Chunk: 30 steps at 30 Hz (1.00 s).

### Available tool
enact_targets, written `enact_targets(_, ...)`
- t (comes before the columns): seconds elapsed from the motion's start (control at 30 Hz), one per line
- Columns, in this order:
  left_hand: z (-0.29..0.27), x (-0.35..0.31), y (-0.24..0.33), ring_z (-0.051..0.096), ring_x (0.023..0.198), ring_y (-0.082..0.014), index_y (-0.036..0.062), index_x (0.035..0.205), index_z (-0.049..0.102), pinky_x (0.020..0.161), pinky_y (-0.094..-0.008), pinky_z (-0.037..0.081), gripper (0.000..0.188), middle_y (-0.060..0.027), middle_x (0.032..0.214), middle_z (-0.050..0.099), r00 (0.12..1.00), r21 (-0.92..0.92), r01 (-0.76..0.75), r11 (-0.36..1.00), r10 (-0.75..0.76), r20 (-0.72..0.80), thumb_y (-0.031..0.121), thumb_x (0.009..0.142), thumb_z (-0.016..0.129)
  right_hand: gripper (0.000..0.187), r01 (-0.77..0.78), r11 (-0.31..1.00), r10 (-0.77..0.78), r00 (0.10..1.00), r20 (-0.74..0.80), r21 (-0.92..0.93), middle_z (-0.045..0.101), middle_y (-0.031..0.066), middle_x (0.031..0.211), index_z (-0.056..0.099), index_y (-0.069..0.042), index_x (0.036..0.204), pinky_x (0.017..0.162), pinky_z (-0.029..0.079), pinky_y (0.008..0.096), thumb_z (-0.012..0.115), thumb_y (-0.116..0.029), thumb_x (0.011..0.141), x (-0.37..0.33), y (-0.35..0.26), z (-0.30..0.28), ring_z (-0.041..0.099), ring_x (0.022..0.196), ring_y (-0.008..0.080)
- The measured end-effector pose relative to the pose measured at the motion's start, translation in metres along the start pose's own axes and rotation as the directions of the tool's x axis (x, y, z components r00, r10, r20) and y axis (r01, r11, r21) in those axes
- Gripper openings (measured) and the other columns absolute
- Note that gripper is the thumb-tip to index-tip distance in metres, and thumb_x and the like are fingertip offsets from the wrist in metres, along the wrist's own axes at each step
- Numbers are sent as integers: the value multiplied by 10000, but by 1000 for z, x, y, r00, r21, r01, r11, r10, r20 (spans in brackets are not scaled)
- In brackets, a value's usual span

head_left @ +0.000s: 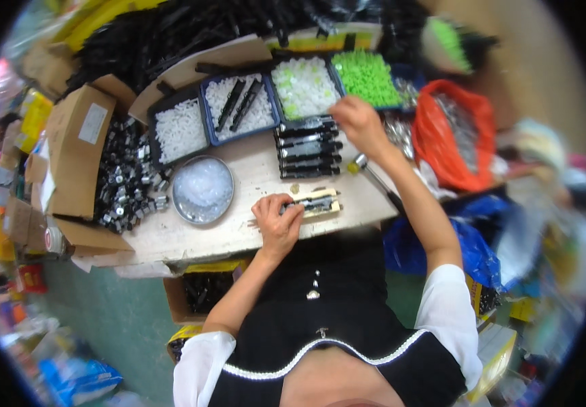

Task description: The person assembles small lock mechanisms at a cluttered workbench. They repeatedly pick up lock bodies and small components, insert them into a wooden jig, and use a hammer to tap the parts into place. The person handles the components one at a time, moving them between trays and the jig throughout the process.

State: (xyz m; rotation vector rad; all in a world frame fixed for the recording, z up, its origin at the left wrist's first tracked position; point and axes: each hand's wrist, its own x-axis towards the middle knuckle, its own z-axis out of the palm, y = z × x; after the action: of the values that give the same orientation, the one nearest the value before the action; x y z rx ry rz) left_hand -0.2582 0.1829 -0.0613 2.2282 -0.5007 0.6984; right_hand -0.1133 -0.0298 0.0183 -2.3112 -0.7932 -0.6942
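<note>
Cream-coloured, the little block (334,203) lies at the table's near edge, in the middle of the frame, and a long black part (317,204) sits along it. The left hand (279,222) pinches the part's left end between thumb and fingers, maybe so it can't wiggle. The right hand (361,125) is up by the top of the black stack (308,150); its fingers bend close together, but I can't tell if they hold anything tiny. The stacked parts lie side by side, all the same way, perhaps so they are easy to count and grab. Behind them, near the top middle, the green bits (363,76) and white bits (304,85) have their own spots, probably so they don't mix. The small hammer (376,179) lies right of the stack, likely to be quick to reach.
</note>
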Motion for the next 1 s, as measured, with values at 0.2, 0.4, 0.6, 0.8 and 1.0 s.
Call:
enact_targets(0.2, 1, 0, 2, 497, 888, -234, 110, 780, 650, 794, -376, 302, 143, -36, 876, 551, 999, -28, 27, 999, -27, 21, 83, 646, 695, 270, -134, 835, 4, 971, -239, -533, 582, 102, 900, 581, -88, 992, 779, 408, 468, 640, -113, 730, 124, 46, 7, 548, 901, 290)
enact_targets(0.4, 0, 0, 2, 490, 888, -231, 115, 784, 652, 796, -372, 299, 154, -34, 884, 547, 999, -34, 31, 999, -30, 19, 74, 641, 693, 164, -140, 676, 161, 986, -41, -724, 626, 88, 927, 588, -84, 919, 805, 361, 533, 548, -94, 761, 164, 71, 11, 566, 943, 278)
enact_targets(0.6, 1, 1, 1, 490, 878, -229, 118, 781, 652, 790, -366, 303, 145, -31, 875, 552, 1000, -37, 17, 999, -17, 7, 76, 649, 696, 347, -396, 846, 418, 908, -16, -357, 622, 167, 1020, 531, -7, 1077, 853, 400, 491, 567, -134, 755, 150, 62, -45, 577, 990, 321)
enact_targets(0.8, 2, -2, -2, 493, 859, -228, 115, 764, 647, 777, -354, 311, 113, -36, 866, 565, 1000, -15, 1, 1000, -1, -23, 78, 668, 693, 560, -424, 905, 422, 905, 46, 41, 627, 188, 1023, 493, -28, 1215, 799, 461, 337, 644, -364, 793, 68, 22, -53, 615, 900, 260)
enact_targets(1.0, -2, -6, -3, 488, 947, -262, 61, 999, 600, 836, -365, 325, 322, -106, 1006, 548, 995, -115, 102, 988, -101, 8, 114, 696, 694, 404, -215, 974, 206, 973, 104, 75, 625, 167, 1023, 560, -56, 1148, 746, 465, 328, 634, -287, 825, -58, -48, -20, 611, 899, 303)
